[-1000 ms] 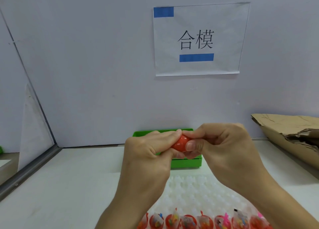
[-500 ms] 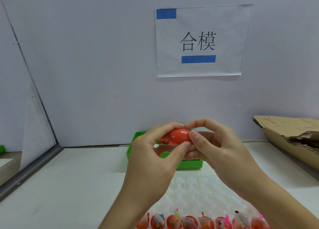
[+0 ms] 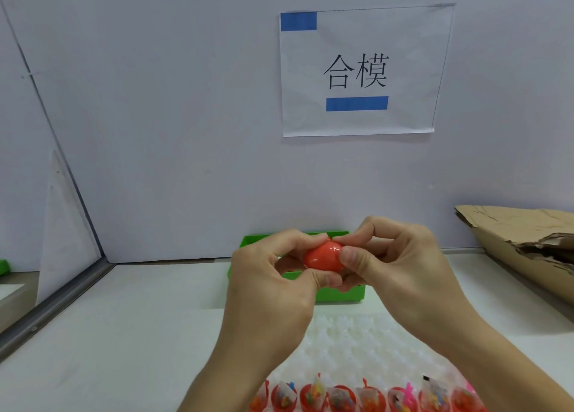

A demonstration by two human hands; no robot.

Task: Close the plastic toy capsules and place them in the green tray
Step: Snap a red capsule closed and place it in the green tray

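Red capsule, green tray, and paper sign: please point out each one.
red capsule (image 3: 323, 258), head view, its shiny front.
green tray (image 3: 340, 295), head view, its near wall.
paper sign (image 3: 357, 119), head view, bare lower part.

Capsule (image 3: 323, 258) shut — red tab gone

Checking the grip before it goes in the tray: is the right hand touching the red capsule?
Touching. The head view shows the right hand with its thumb pressed on the red capsule and fingers curled round it; the left hand pinches it too.
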